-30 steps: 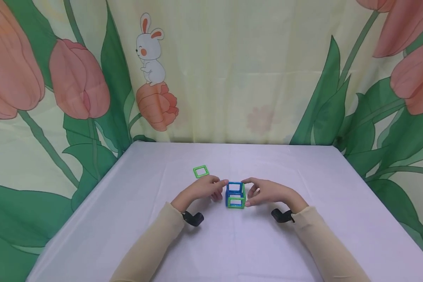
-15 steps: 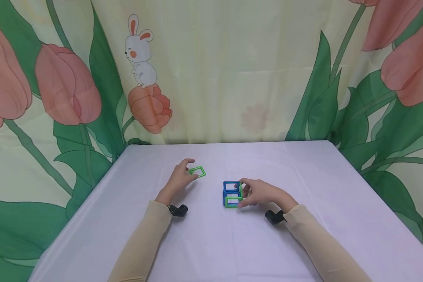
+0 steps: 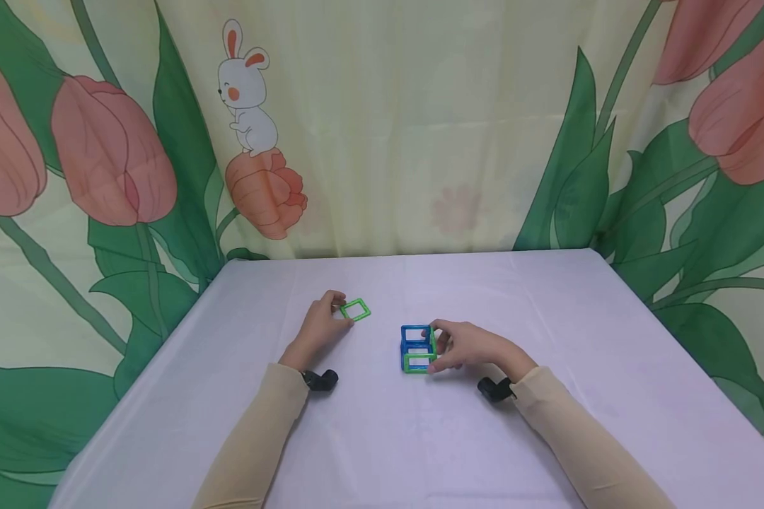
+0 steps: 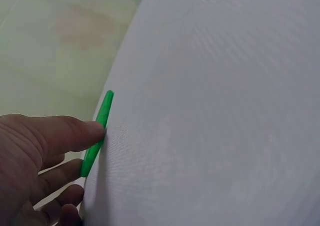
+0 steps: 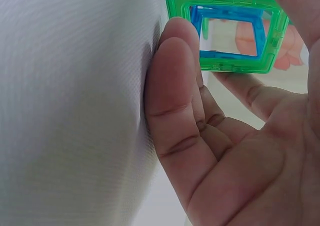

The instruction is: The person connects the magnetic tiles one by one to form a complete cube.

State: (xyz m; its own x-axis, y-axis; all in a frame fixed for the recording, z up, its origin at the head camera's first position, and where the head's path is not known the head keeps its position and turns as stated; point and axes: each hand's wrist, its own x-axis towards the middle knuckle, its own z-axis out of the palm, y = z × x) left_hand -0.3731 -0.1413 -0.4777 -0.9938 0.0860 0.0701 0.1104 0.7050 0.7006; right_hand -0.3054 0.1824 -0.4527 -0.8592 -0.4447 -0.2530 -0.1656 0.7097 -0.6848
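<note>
A loose green square magnetic tile [image 3: 365, 305] with a see-through middle is pinched at its left edge by my left hand [image 3: 320, 324]. In the left wrist view the green tile appears edge-on, close over the cloth, with the thumb [image 4: 82, 133] on one face and the fingers behind. To its right on the table stands a cube-like frame [image 3: 415, 344] of blue and green magnetic tiles. My right hand [image 3: 470, 346] grips this frame's right side, thumb at the near corner and fingers at the far one. A green side tile [image 5: 235, 65] faces the right palm.
A white cloth [image 3: 382, 424] covers the table. Its far edge meets a curtain [image 3: 388, 141] printed with tulips and a rabbit. Black wrist cameras [image 3: 321, 380] are strapped at both wrists.
My left hand has left the side of the cube frame, moved left and away from me, and taken hold of the loose green tile. My right hand stays at the frame and now grips it.
</note>
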